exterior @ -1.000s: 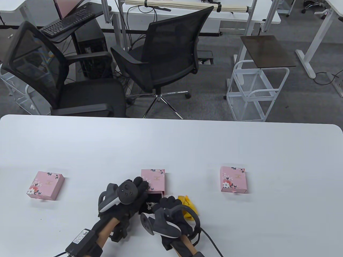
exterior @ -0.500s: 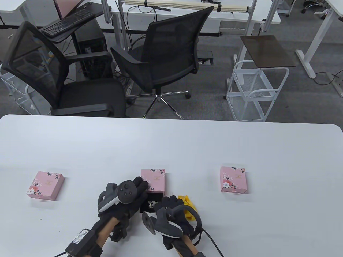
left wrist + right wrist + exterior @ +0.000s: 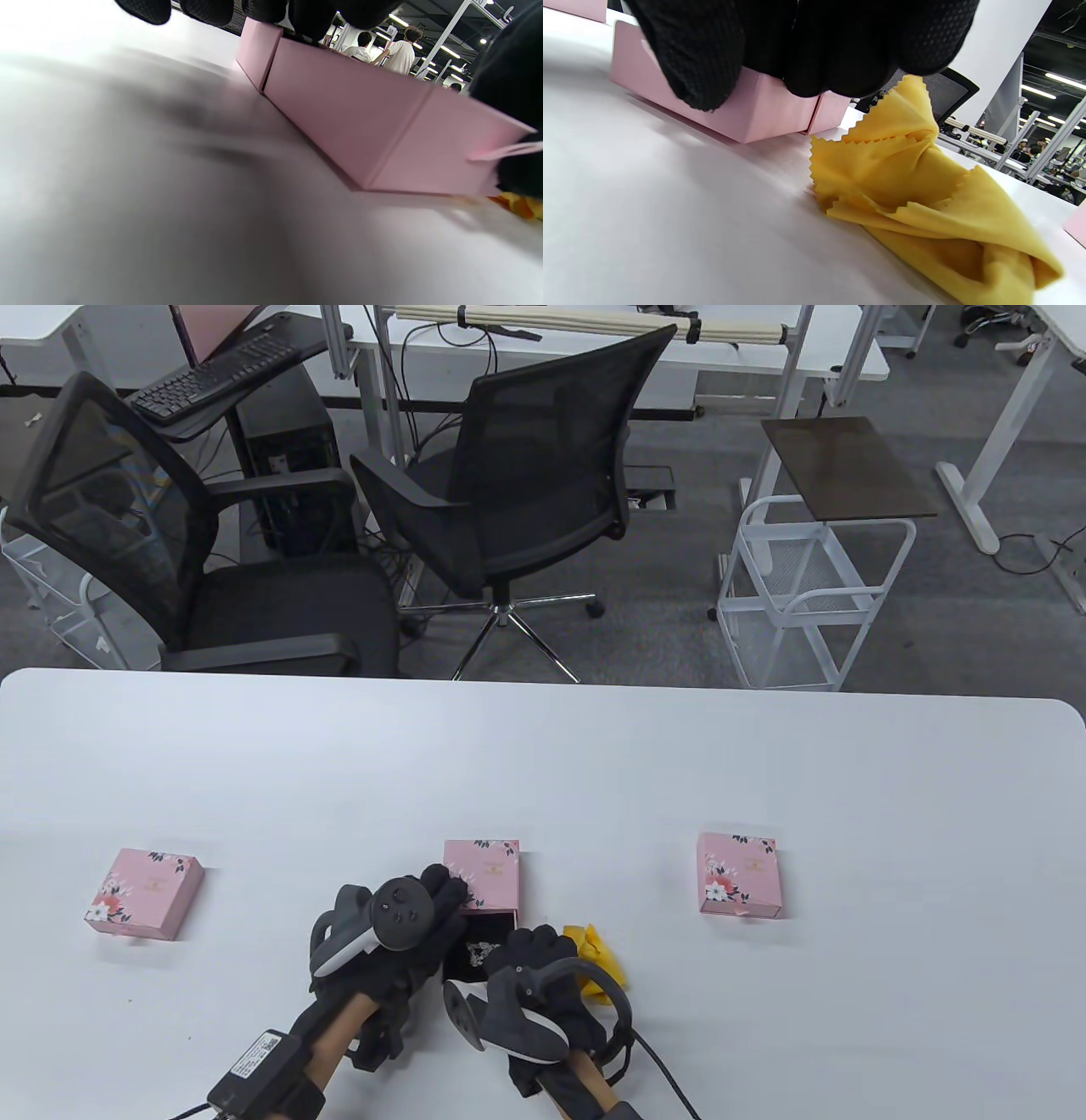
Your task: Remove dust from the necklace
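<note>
In the middle of the table lies a pink flowered box (image 3: 484, 869) with its drawer (image 3: 360, 114) pulled out toward me. A silvery necklace (image 3: 478, 952) lies on the drawer's black lining. My left hand (image 3: 445, 891) rests over the box's left side, fingertips on its top edge. My right hand (image 3: 522, 946) is at the drawer's near end, fingers curled, pinching the pink ribbon tab (image 3: 505, 151). A crumpled yellow cloth (image 3: 916, 195) lies on the table just right of that hand, touching nothing.
Two more shut pink boxes lie on the white table (image 3: 543, 763), one at the left (image 3: 142, 893) and one at the right (image 3: 738, 872). Black office chairs (image 3: 526, 475) and a white wire cart (image 3: 806, 594) stand beyond the far edge.
The drawer has come out a little further and more of the necklace shows. My right hand has drawn slightly toward me; the left hand has stayed on the box.
</note>
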`<action>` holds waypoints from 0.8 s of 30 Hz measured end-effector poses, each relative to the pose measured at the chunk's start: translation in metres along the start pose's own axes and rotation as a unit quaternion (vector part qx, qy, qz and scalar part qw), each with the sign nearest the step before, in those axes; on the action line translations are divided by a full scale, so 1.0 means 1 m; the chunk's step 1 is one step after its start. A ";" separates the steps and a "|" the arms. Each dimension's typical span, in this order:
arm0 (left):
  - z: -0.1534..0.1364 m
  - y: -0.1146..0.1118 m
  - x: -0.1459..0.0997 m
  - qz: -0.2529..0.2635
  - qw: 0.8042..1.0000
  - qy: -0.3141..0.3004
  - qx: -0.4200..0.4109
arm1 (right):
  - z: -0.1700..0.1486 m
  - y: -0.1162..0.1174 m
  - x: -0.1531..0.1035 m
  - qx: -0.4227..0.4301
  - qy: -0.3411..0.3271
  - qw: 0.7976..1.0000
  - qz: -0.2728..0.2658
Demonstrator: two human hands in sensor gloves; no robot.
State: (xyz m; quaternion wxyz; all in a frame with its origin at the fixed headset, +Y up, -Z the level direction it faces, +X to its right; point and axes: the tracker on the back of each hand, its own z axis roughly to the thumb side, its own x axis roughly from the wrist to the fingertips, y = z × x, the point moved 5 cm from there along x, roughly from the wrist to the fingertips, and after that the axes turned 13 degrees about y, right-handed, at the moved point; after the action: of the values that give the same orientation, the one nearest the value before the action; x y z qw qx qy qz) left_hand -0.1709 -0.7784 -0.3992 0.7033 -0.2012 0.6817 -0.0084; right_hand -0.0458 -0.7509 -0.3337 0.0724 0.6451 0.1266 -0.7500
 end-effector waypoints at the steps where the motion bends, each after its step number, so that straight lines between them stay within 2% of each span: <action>1: 0.000 0.000 0.000 0.000 1.000 0.000 0.001 | -0.001 0.000 0.000 0.003 0.001 1.000 0.000; 14: -0.001 0.000 0.001 0.007 1.000 0.000 -0.011 | 0.000 0.001 0.007 0.034 0.047 0.998 -0.024; 19: -0.001 -0.001 0.001 0.009 1.000 -0.003 -0.017 | 0.001 -0.001 0.019 0.038 0.073 0.996 -0.018; 24: -0.003 -0.001 0.001 0.003 1.000 -0.005 -0.024 | 0.005 0.002 0.042 0.042 0.091 0.995 0.008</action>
State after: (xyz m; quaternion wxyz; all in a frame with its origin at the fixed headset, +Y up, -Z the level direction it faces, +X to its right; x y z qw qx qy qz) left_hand -0.1732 -0.7807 -0.3999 0.7015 -0.2158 0.6791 0.0111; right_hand -0.0564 -0.7516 -0.3743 0.0394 0.7140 0.0958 -0.6924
